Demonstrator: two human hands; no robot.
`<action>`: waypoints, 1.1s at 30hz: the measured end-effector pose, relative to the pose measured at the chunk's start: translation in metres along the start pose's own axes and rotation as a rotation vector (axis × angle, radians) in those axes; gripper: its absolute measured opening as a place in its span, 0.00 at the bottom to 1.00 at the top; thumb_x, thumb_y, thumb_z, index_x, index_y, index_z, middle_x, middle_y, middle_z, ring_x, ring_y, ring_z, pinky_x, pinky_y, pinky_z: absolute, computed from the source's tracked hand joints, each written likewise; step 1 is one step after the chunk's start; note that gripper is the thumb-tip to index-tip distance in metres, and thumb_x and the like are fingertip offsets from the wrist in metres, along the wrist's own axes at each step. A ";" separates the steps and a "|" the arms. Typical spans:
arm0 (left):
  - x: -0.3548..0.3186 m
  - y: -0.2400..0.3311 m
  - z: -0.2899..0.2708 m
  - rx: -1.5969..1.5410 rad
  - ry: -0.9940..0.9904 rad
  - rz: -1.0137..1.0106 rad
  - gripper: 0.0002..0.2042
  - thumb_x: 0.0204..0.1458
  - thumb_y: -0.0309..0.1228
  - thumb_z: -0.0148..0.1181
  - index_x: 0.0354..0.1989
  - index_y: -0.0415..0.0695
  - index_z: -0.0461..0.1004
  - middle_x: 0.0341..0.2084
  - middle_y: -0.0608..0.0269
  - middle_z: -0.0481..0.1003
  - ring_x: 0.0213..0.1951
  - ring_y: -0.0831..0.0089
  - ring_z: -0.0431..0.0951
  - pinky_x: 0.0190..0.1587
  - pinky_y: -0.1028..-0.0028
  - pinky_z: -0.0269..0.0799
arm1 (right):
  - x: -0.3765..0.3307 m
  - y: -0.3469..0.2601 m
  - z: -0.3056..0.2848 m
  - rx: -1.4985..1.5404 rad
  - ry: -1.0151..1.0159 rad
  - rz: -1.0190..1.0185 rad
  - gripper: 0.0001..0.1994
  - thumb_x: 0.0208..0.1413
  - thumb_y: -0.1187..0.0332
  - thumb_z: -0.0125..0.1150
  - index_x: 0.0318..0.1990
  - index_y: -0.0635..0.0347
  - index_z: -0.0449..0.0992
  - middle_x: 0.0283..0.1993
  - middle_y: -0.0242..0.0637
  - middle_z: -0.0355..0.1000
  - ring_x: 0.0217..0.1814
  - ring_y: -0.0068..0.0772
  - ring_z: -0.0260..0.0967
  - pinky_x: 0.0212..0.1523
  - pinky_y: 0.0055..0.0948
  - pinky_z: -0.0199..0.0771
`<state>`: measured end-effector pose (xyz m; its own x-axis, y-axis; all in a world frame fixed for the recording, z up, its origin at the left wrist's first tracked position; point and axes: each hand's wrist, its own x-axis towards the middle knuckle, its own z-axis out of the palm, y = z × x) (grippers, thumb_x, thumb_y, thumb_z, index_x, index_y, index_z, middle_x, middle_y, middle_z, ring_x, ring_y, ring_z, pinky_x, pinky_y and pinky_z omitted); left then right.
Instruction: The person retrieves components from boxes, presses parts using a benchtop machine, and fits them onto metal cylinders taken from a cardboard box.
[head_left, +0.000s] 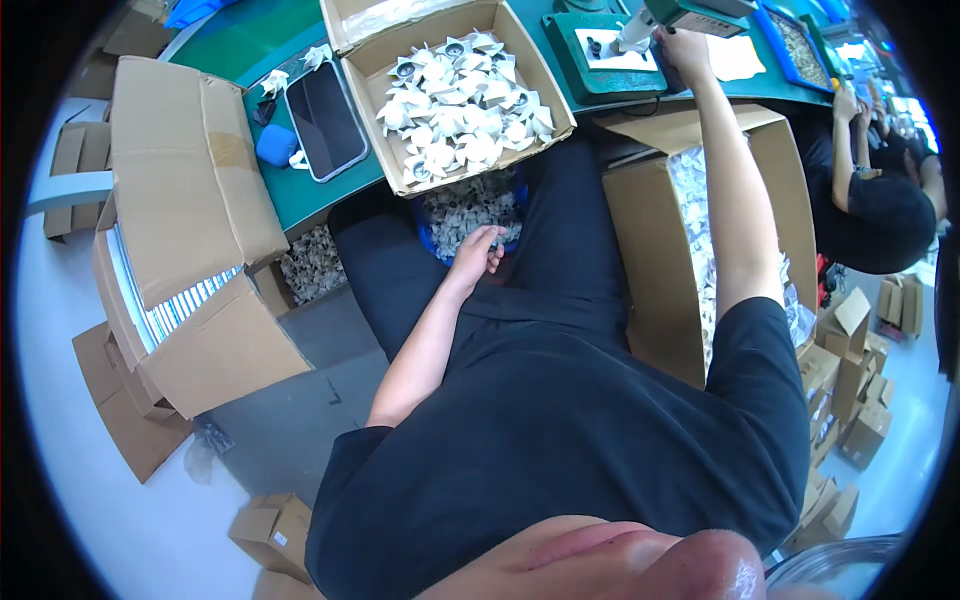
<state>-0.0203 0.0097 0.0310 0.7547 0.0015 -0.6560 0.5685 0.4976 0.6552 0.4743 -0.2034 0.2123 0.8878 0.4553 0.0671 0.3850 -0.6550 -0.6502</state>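
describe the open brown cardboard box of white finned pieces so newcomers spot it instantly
Start at the green tabletop across the picture's top. Right of the black-screened phone, an open brown cardboard box juts past the tabletop's near edge. Unlike the deeper brown cartons on both sides, it is shallow and heaped with white finned pieces.

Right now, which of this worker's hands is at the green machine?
The right hand, far forward beside the machine; the left hand is by the blue bin.

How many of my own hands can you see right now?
2: your right hand at the green machine, your left hand beside the blue bin. Neither is fully hidden.
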 end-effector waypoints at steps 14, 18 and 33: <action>-0.050 0.031 0.010 -0.444 -0.252 0.294 0.28 0.61 0.43 0.66 0.64 0.40 0.66 0.26 0.67 0.73 0.27 0.80 0.68 0.36 0.77 0.68 | -0.147 -0.144 0.047 0.258 0.587 -0.395 0.24 0.54 0.58 0.76 0.54 0.63 0.80 0.45 0.36 0.80 0.45 0.28 0.77 0.44 0.26 0.75; -0.063 0.052 0.022 -0.601 -0.594 0.460 0.35 0.56 0.46 0.70 0.66 0.39 0.64 0.22 0.67 0.72 0.25 0.80 0.65 0.36 0.75 0.67 | -0.173 -0.215 0.056 -0.037 0.371 -0.876 0.22 0.54 0.58 0.76 0.52 0.61 0.81 0.51 0.40 0.79 0.51 0.40 0.76 0.52 0.36 0.74; -0.091 0.099 0.054 -0.096 -0.380 0.601 0.40 0.51 0.50 0.75 0.65 0.36 0.67 0.34 0.65 0.78 0.38 0.78 0.78 0.40 0.78 0.74 | -0.270 -0.213 0.056 0.183 -0.365 -0.797 0.14 0.55 0.64 0.72 0.47 0.56 0.82 0.44 0.38 0.79 0.51 0.45 0.75 0.54 0.39 0.71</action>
<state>-0.0148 0.0121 0.1758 1.0000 0.0060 -0.0047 0.0004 0.5794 0.8151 0.1388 -0.1527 0.2898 0.2265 0.9179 0.3259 0.7790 0.0301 -0.6262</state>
